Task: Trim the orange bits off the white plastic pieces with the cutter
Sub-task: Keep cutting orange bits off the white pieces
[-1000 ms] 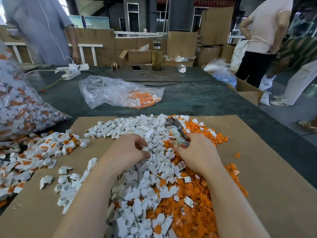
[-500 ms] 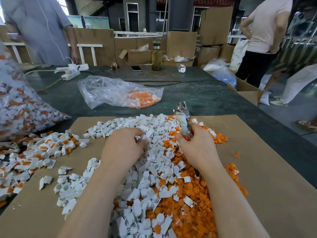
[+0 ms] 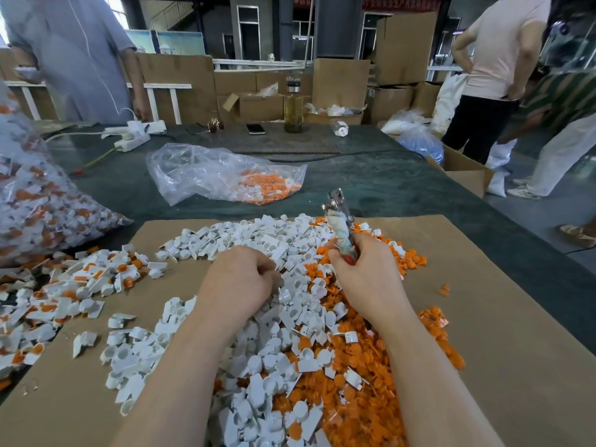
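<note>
The white plastic pieces [image 3: 283, 240] lie heaped on the cardboard sheet [image 3: 503, 333], small angular mouldings with round sockets, loose orange bits [image 3: 361, 366] piled along the heap's right side. On that heap my left hand [image 3: 237, 282] is curled knuckles-up with its fingers buried among the pieces, so I cannot tell what it grips, while at the heap's right my right hand [image 3: 367, 279] is fisted around the cutter [image 3: 340, 221], its metal tip pointing up. Beyond the cardboard a clear bag [image 3: 206, 171] holds more orange bits.

Bright, soft daylight; warped edges
</note>
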Demonstrator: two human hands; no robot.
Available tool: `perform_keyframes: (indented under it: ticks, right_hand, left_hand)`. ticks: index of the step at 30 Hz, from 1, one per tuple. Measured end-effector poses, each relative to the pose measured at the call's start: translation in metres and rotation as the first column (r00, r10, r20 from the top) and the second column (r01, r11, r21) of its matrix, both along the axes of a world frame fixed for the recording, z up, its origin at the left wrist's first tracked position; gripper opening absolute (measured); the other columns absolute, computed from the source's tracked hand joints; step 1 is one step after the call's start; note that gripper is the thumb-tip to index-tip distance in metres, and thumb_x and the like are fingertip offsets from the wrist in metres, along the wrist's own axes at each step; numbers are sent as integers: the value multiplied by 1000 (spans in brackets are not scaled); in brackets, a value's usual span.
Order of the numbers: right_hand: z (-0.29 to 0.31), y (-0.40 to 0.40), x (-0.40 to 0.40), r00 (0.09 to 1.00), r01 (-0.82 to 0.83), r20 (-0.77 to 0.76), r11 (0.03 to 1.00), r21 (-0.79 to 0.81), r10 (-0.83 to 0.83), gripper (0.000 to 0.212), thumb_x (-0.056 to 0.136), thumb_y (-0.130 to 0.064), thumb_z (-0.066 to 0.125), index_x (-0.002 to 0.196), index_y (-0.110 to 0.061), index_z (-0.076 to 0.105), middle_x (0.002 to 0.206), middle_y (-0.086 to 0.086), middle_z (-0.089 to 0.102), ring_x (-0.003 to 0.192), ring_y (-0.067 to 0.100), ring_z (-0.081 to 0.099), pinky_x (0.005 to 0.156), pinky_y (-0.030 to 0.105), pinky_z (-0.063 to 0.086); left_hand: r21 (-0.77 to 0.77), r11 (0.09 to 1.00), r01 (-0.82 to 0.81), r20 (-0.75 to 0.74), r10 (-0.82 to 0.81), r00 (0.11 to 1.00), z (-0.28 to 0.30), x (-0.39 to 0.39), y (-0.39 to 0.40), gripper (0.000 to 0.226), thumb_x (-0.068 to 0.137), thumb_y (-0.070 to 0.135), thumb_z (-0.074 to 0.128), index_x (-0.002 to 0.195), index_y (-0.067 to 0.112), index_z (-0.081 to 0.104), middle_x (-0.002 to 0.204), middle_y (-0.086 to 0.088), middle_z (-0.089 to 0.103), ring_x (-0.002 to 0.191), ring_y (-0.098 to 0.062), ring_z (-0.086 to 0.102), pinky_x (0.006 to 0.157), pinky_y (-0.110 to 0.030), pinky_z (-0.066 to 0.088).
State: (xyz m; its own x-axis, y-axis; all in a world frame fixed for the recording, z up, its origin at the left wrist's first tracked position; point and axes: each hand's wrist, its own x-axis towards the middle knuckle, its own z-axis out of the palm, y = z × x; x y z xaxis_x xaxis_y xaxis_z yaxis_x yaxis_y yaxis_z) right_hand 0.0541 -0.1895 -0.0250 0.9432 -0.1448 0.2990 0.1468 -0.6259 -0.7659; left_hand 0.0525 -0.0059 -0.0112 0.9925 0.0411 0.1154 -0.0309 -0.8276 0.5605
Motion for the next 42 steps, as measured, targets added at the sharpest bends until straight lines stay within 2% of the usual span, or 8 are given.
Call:
perform_keyframes:
  ticks: [5,9,15,21,25,29,37,42]
  right_hand:
    - [3,2,-2,999,-11,33,1000,12,11,8,95,-32,59,94,-24,58,68,-13,52,55,0,49,44,13,34]
    - [5,5,-4,997,-44,65,996,78,39,9,95,-34,59,90,-27,57,65,-12,51,54,-5,50,45,11,37]
    - [9,14,-10,973,-131,212,972,195,89,10,93,-31,63,88,-33,55,69,-24,60,62,-5,56,52,10,41]
    - [7,17,-11,966,-118,251,976,185,69,8,92,-33,64,94,-27,58,76,-12,64,73,4,62,62,25,53]
    - [6,17,-10,964,-76,263,983,169,29,10,91,-35,65,93,-30,56,74,-16,62,74,0,61,59,16,48]
    - [6,19,-11,953,-24,303,994,108,-10,13,90,-34,66,90,-27,55,69,-14,59,65,4,58,55,15,42]
    - [7,21,-12,945,19,322,994,106,-53,16,90,-32,66,84,-28,52,63,-15,53,62,2,55,50,13,35]
    - [7,22,-10,952,15,304,994,109,-48,14,90,-33,66,87,-28,54,66,-17,56,62,2,57,52,13,37]
  left_hand:
    - [-22,999,-24,-8,24,1000,3,-4,-2,32,91,16,64,122,22,69,113,0,71,94,-16,66,82,-26,50]
    - [-281,957,-74,-28,69,997,5,-4,-5,11,88,19,69,96,26,73,76,10,73,58,-3,66,55,-20,49]
    - [-792,600,-108,-142,-9,990,18,-9,-20,8,82,12,77,77,9,71,69,-7,75,67,-17,74,59,-24,56]
    - [-923,359,-138,-196,-130,972,24,-15,-29,4,81,0,72,78,2,72,72,-13,75,65,-19,74,56,-23,59]
    - [-958,257,-132,-173,-147,974,27,-17,-31,2,80,0,73,79,1,72,70,-11,74,64,-19,74,58,-24,60]
    - [-954,286,-94,-127,-102,987,28,-18,-33,2,79,1,75,80,2,73,71,-14,75,64,-18,74,54,-21,56]
    - [-842,538,34,67,43,997,25,-19,-41,8,79,7,80,74,10,75,69,-7,75,69,-21,75,57,-18,56]
    - [-776,630,41,109,69,992,22,-18,-41,9,78,13,82,73,15,75,67,-2,75,69,-17,75,71,-33,60]
